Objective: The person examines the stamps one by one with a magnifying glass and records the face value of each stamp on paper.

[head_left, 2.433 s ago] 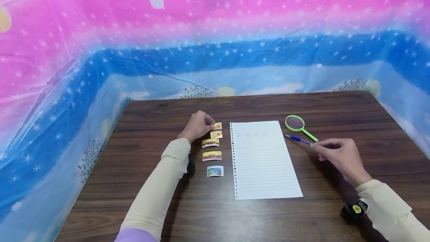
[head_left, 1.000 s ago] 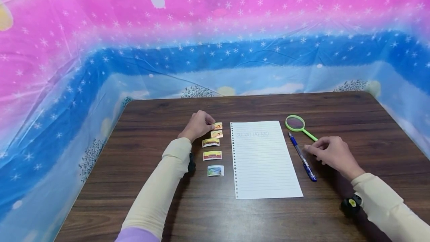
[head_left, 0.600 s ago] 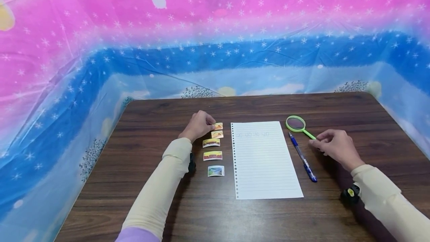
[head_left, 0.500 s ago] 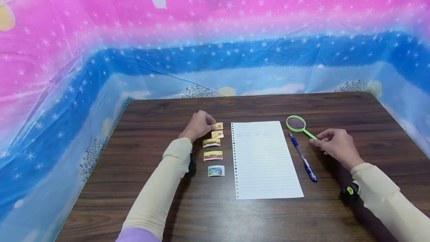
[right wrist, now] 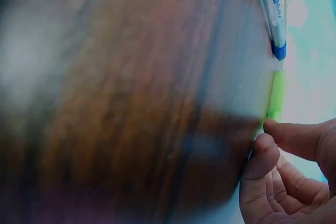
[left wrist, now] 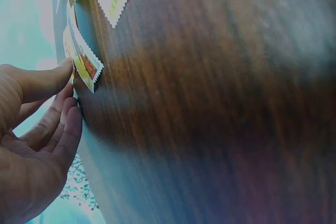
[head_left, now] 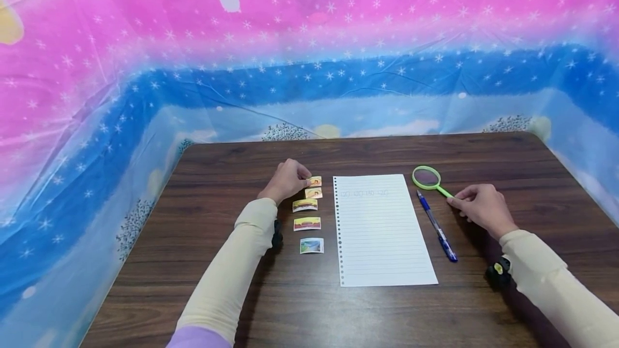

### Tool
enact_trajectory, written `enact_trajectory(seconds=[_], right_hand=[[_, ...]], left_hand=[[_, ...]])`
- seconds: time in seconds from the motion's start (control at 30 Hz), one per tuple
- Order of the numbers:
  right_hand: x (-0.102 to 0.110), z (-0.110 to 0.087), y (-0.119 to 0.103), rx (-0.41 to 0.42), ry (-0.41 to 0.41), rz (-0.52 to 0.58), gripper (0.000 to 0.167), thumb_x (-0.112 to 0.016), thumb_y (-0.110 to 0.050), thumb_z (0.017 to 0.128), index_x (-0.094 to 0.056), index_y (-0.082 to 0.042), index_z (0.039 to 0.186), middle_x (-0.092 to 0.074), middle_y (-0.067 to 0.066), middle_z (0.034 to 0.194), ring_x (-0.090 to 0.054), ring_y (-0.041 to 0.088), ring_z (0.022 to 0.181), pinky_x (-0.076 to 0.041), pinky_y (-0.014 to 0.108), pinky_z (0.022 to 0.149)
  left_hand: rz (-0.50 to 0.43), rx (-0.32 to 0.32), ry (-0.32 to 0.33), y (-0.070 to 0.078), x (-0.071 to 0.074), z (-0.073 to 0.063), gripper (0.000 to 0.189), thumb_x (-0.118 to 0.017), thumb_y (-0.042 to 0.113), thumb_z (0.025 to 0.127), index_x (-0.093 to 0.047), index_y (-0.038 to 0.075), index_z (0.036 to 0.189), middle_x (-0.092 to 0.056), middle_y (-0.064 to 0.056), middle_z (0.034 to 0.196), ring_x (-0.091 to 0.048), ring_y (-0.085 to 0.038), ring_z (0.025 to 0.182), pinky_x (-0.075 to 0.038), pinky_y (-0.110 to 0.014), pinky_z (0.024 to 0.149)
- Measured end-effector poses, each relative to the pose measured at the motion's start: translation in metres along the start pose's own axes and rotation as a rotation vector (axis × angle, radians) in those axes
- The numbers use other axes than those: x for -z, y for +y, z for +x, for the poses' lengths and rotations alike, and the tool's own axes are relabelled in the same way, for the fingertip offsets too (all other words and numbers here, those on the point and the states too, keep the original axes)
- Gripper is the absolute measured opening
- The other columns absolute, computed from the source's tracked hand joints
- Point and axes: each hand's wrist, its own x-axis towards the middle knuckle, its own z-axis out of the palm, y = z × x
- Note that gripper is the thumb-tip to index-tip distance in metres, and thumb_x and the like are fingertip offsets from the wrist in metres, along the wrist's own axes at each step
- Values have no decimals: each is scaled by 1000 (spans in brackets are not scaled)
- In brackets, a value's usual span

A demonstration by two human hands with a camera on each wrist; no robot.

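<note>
My left hand pinches the left edge of the farthest postage stamp between thumb and fingers. In the left wrist view, the thumb meets the fingers beside curled stamps with toothed edges. Below it lie an orange stamp, two red-and-yellow stamps and a landscape stamp, in a column. My right hand pinches the handle end of a green magnifying glass, which lies on the table. In the right wrist view, thumb and index finger meet at the green handle.
A sheet of lined paper with a row of handwritten figures lies between the hands. The blue pen rests between paper and right hand. The dark wooden table backs onto a pink-and-blue cloth.
The right hand has laid the pen down beside the paper and moved to the magnifying glass handle, which it now pinches. The left hand stays at the top stamp.
</note>
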Motion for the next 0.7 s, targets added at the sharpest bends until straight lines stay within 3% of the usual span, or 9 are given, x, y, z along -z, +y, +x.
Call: enact_trajectory(seconds=[0.33,0.7], right_hand=[[-5,5,-12,2,38,26,28,-70,-19,96,-72,9,97,-71,9,74,-67,18,61,-54,32,53],[-29,7,-45,59,-21,106,23,-70,-15,97,-72,8,99,-70,13,80,-67,20,65,-56,32,57]], left_hand=[[-8,10,-1,1,1,-1,20,-70,8,96,-75,1,115,-70,-12,111,-65,-26,101,-54,-41,91],[-7,7,-5,1,1,-1,21,-69,8,97,-74,0,115,-70,-13,112,-65,-26,103,-55,-41,91]])
